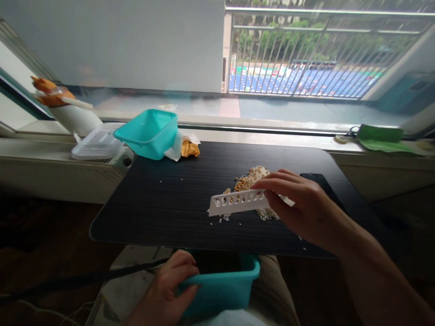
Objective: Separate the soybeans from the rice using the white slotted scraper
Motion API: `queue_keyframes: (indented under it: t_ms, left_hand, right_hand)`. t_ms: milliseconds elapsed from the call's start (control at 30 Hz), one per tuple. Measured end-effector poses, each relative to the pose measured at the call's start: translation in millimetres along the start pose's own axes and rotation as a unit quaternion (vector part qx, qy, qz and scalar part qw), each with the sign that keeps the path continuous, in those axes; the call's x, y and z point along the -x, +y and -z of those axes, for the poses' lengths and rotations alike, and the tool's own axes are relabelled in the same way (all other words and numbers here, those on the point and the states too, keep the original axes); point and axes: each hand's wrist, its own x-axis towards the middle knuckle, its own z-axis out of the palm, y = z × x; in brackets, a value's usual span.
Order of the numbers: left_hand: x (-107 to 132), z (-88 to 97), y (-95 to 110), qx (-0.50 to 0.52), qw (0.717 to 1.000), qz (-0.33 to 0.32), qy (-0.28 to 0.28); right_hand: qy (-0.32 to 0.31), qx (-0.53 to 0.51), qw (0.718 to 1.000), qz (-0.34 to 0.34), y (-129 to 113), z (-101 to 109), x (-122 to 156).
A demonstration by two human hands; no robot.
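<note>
My right hand [297,199] grips a white plastic strip with a row of square holes [234,204], its long edge low against the dark table. Right behind the strip lies a pile of pale and yellow grains [256,176], partly covered by the hand and strip. A few loose white grains [224,218] are scattered in front of it. Below the table's near edge, my left hand [175,283] is closed on the rim of a turquoise plastic bin [220,290], which sits at my lap.
A second turquoise basket [149,133] stands at the table's [152,194] back left, beside a crumpled orange and white wrapper [189,148]. At the right lies a dark phone [322,188]. Along the sill are a clear plastic lid [98,142] and a green cloth [380,137].
</note>
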Motion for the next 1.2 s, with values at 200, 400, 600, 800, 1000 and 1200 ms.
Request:
queue_keyframes:
  t_ms: [200,400,600,800,1000,1200]
  left_hand:
    - [-7,-5.4,7,0.009,0.999,-0.029,-0.016]
    - [-11,-15.9,9,0.014,0.999,-0.019,-0.038]
    - [-14,-22.2,9,0.023,0.998,-0.017,-0.064]
    - [-16,-20.3,12,0.02,0.997,-0.026,-0.063]
    - [-17,-20.5,13,0.02,0.998,-0.033,-0.057]
    - [-18,-20.7,13,0.018,0.998,-0.027,-0.057]
  right_hand:
    - [0.048,0.097,0.994,-0.022,11,-8,-3]
    - [0.063,0.146,0.986,-0.043,25,6,9]
    - [0.057,0.139,0.987,-0.055,30,9,23]
    - [0.048,0.132,0.988,-0.065,37,11,33]
    - [0.068,0.158,0.98,-0.095,41,13,37]
    - [0.072,0.145,0.983,-0.087,40,13,38]
